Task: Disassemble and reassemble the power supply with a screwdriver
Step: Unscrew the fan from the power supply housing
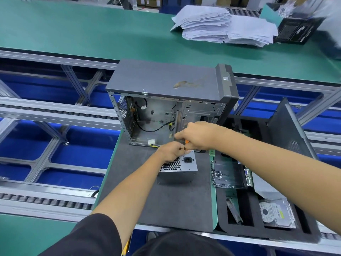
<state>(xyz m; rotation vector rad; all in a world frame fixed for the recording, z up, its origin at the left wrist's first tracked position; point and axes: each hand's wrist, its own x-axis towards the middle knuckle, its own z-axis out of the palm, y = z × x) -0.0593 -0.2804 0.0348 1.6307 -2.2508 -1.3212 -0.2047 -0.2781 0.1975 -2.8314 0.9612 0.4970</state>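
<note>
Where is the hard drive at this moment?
In the head view, the hard drive lies at the lower right, in a compartment of the black foam tray, below the green circuit board and under the right forearm.

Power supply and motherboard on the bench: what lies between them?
In the head view, only bare dark mat and the green bench edge separate the power supply from the motherboard; a small green memory stick sits near the far end.

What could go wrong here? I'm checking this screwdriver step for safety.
The screwdriver tip sits beside the power socket on the power supply; it could slip into it. The left hand steadying the unit lies close to the shaft. A freed screw might roll off the grey mat.
</note>
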